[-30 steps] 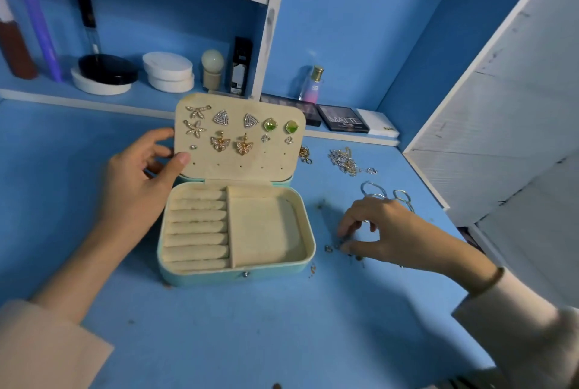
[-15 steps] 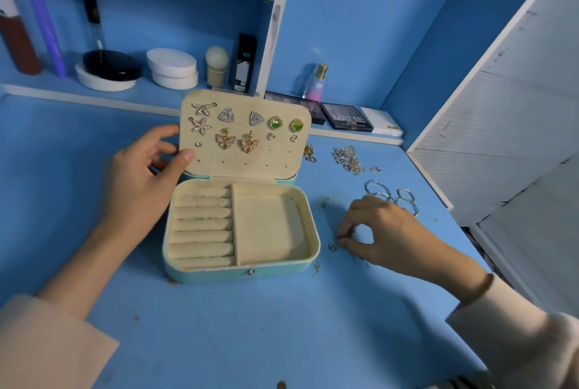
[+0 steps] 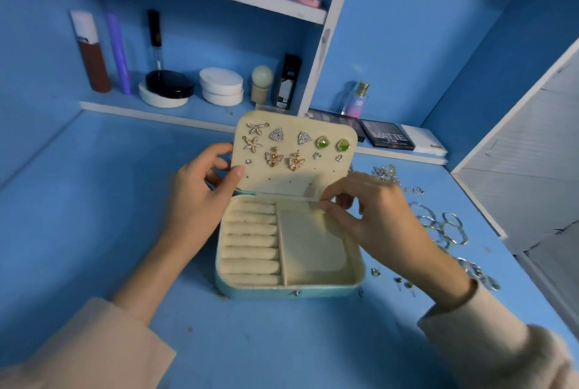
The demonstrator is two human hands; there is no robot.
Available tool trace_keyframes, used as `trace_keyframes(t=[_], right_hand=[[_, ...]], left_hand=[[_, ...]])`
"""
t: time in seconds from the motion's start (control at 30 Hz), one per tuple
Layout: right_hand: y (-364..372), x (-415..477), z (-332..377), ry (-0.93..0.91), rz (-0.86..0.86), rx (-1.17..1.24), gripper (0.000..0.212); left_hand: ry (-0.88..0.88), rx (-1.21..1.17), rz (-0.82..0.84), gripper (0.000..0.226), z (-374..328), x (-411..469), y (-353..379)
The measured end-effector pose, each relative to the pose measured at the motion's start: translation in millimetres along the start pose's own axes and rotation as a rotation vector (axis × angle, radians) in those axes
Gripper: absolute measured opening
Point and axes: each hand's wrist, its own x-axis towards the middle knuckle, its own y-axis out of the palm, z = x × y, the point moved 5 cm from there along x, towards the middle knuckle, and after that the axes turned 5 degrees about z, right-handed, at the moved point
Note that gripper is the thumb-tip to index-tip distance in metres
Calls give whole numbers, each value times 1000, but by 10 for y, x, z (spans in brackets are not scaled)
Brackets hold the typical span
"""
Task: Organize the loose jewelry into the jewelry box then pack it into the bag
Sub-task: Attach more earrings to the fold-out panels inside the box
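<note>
Printed in pale capitals on the dark palette (image 3: 388, 138): "MATTE", with smaller lines beneath too blurred to read. Marked on the pink bottle (image 3: 357, 104) nearby: "SB".

Blue table (image 3: 282, 341) carries jewelry box (image 3: 266, 292), rings (image 3: 451, 226), seemingly small studs (image 3: 404, 283).

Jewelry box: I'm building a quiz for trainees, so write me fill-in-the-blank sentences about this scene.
The jewelry box is ____, not shut.
The left hand holds the lid by its ____ edge.
Pinned to the lid are ____ green earrings.
Loose rings lie to the box's ____.
Missing: open; left; two; right.
</note>
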Motion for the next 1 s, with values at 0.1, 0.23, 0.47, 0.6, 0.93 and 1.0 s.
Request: trace_keyframes(t=[0.1,0.23,0.47,0.6,0.93,1.0], right_hand=[[154,157,190,-45,-66,-7,10],[231,250,273,-40,-140,21,8],[276,289,279,11,-187,16,12],[281,306,291,11,-193,22,12],[334,389,353,-1,-177,-2,13],[332,385,352,0,-190,-2,13]], left_hand=[[-3,36,-25,20,-40,-7,-8],[-19,159,-22,32,-97,-8,12],[-33,327,-26,51,-181,51,88],[-30,328,-45,47,-162,68,105],[-32,235,-42,37,-121,90,91],[-40,235,-41,37,-115,92,91]])
